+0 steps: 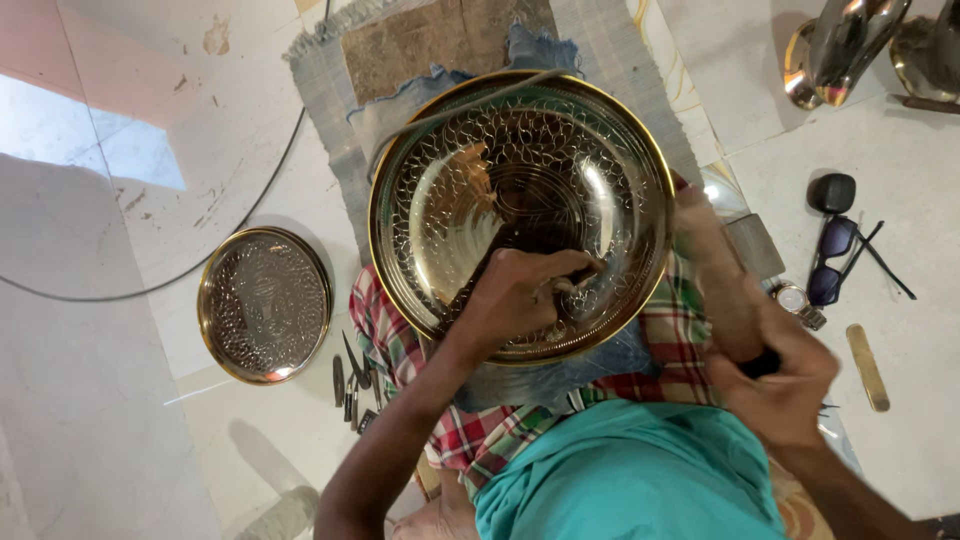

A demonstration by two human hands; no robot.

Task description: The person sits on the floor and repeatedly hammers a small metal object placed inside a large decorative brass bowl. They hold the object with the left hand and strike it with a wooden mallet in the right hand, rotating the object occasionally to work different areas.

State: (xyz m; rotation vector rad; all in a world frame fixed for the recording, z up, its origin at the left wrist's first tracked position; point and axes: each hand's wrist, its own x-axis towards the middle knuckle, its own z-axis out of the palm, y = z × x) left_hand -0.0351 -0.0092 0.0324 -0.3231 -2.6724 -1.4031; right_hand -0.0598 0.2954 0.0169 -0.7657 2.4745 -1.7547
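A large round brass tray with an engraved scale pattern (520, 210) rests tilted on the person's lap, over a red and green checked cloth (400, 345). The left hand (520, 295) is closed on a thin metal tool (572, 284) pressed to the tray's lower inside; its tip is hard to make out. The right hand (775, 375), blurred, grips a dark handle (762, 364), mostly hidden. A smaller engraved round tray (263, 303) lies apart on the pale tiled floor (90, 400), with open room at its left edge.
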